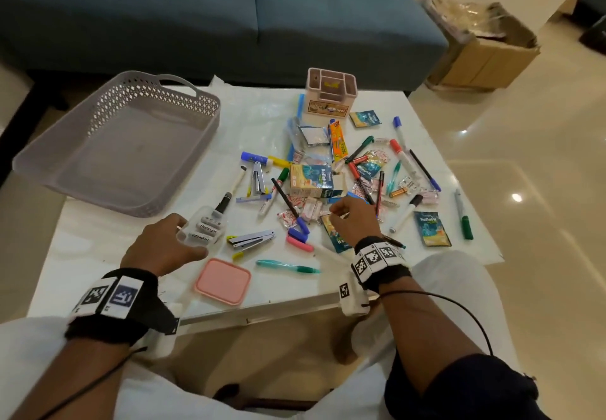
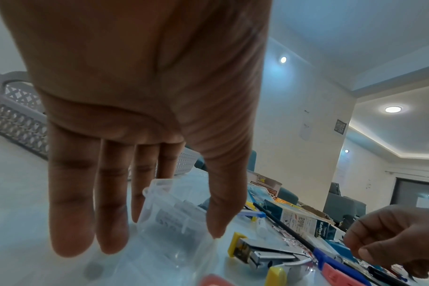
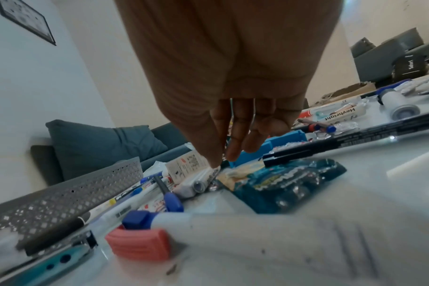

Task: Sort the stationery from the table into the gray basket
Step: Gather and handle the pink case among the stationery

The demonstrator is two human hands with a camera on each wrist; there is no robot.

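Observation:
The gray basket (image 1: 183, 105) stands empty at the table's far left; its lattice wall also shows in the wrist views (image 2: 17, 116) (image 3: 69, 197). My left hand (image 1: 191, 237) (image 2: 164, 238) holds a clear plastic box of white Heybright markers (image 1: 205, 227) (image 2: 169, 212), fingers on its left side and thumb on its right. My right hand (image 1: 331, 214) (image 3: 220, 162) reaches down into the pile of pens and markers (image 1: 360, 173). Its thumb and forefinger pinch a small white tube (image 3: 203, 180) that lies beside a teal sachet (image 3: 289, 183).
A pink lid (image 1: 223, 281), a green pen (image 1: 288, 267) and a stapler (image 1: 251, 239) lie near the front edge. A pink desk organiser (image 1: 331, 95) and a Koflet-H carton (image 1: 311, 180) stand among the clutter. Beyond are a blue sofa (image 1: 229, 9) and a cardboard box (image 1: 485, 55).

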